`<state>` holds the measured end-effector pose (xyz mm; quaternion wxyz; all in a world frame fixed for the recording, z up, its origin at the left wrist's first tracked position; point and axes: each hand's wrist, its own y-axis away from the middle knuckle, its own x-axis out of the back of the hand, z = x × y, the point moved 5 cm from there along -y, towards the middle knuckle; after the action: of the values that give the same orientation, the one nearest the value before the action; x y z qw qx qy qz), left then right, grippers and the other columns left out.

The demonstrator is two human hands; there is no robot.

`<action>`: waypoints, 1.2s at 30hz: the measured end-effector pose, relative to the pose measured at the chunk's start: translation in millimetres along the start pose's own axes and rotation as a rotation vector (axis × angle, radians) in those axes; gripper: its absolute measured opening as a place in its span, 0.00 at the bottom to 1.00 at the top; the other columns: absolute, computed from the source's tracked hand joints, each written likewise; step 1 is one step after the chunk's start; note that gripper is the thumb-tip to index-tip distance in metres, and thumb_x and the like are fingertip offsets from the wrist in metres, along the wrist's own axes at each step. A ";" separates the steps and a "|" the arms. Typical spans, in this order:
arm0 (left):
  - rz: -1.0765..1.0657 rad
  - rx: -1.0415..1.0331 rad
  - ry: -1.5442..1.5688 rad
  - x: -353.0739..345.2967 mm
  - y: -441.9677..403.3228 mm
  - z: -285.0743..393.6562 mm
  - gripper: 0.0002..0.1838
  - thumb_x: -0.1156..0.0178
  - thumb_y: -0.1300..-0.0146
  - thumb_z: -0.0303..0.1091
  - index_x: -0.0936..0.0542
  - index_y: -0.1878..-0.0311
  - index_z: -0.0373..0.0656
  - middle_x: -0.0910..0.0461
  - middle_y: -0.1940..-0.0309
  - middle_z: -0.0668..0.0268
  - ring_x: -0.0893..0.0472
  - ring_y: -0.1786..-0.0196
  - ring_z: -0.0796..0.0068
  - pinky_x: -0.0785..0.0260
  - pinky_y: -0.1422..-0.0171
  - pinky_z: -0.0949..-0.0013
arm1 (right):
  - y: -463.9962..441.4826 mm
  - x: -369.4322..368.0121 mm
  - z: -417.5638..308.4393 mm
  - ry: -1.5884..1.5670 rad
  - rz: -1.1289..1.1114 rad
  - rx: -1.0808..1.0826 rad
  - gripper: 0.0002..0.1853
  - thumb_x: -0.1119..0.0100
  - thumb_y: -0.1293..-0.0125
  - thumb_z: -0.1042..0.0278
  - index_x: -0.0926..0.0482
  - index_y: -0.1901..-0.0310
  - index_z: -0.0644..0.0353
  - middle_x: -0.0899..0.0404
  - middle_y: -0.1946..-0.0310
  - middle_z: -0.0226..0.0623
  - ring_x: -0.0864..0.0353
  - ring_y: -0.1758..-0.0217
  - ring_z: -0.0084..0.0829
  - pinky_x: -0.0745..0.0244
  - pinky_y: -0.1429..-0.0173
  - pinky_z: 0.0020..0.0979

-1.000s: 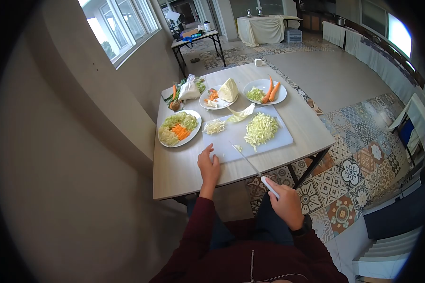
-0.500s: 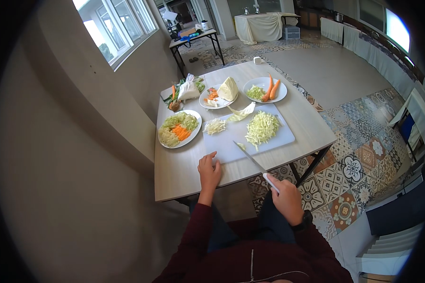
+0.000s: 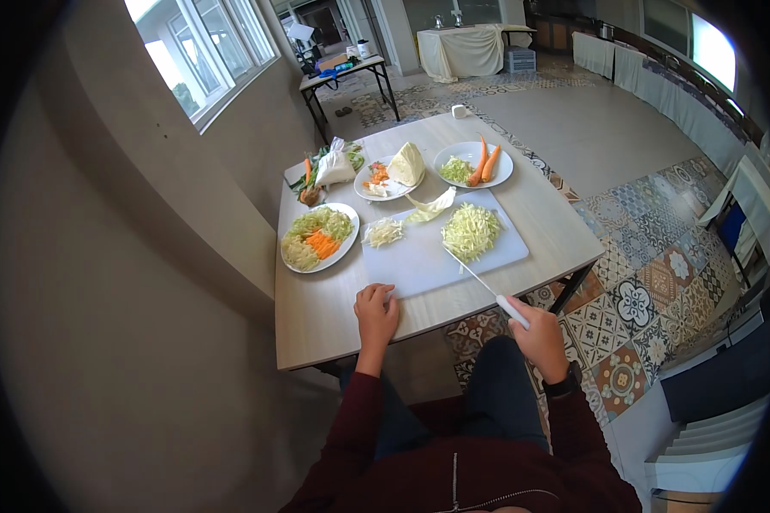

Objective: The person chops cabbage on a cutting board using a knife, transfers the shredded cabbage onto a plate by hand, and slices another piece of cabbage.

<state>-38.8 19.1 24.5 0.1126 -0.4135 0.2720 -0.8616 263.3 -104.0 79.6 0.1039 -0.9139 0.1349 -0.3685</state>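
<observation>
My right hand (image 3: 539, 336) is closed around the white handle of a knife (image 3: 479, 280), whose tip touches the near left edge of the shredded cabbage heap (image 3: 471, 231). That heap lies on the right part of a white cutting board (image 3: 419, 265). My left hand (image 3: 376, 315) rests at the board's near left corner, fingers slightly curled and apart, holding nothing. On the board's left part sits a small pale shredded pile (image 3: 384, 231), and a loose cabbage leaf (image 3: 432, 205) lies at its far edge.
A plate of shredded vegetables (image 3: 353, 242) stands left of the board. Behind it are a plate with a cabbage wedge (image 3: 407, 164), a plate with two carrots (image 3: 490, 162), and a white bag (image 3: 334, 168) beside greens. A small white object (image 3: 459, 111) sits at the far edge.
The knife has moved right, its tip now at the shredded heap, and my right hand has shifted right with it. My left hand has moved slightly nearer the table's front edge.
</observation>
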 end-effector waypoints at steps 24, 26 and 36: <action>-0.013 -0.008 -0.038 -1.2 0.6 3.4 0.12 0.38 0.44 0.28 0.17 0.56 0.47 0.21 0.52 0.64 0.26 0.45 0.59 0.36 0.39 0.56 | 0.7 33.0 36.9 -0.145 -0.106 -0.037 0.21 0.34 0.44 0.69 0.16 0.47 0.57 0.15 0.57 0.51 0.13 0.55 0.45 0.20 0.52 0.34; -0.012 -0.009 -0.039 -0.5 0.9 3.6 0.12 0.38 0.44 0.28 0.17 0.56 0.47 0.21 0.52 0.64 0.26 0.45 0.59 0.36 0.39 0.56 | -2.5 32.0 35.2 -0.118 -0.091 -0.044 0.20 0.34 0.44 0.69 0.16 0.47 0.57 0.15 0.57 0.51 0.13 0.55 0.45 0.20 0.51 0.34; -0.022 -0.019 -0.047 -0.9 1.0 4.3 0.12 0.37 0.43 0.29 0.17 0.55 0.47 0.21 0.51 0.63 0.26 0.45 0.58 0.36 0.40 0.55 | -14.8 10.8 75.8 -0.588 -0.181 -0.305 0.21 0.37 0.37 0.73 0.20 0.42 0.67 0.15 0.71 0.36 0.23 0.78 0.14 0.31 0.76 0.18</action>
<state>-34.8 17.0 25.5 0.1052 -0.4375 0.2729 -0.8503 326.4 -86.7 37.3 -0.0327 -0.9943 0.0711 -0.0726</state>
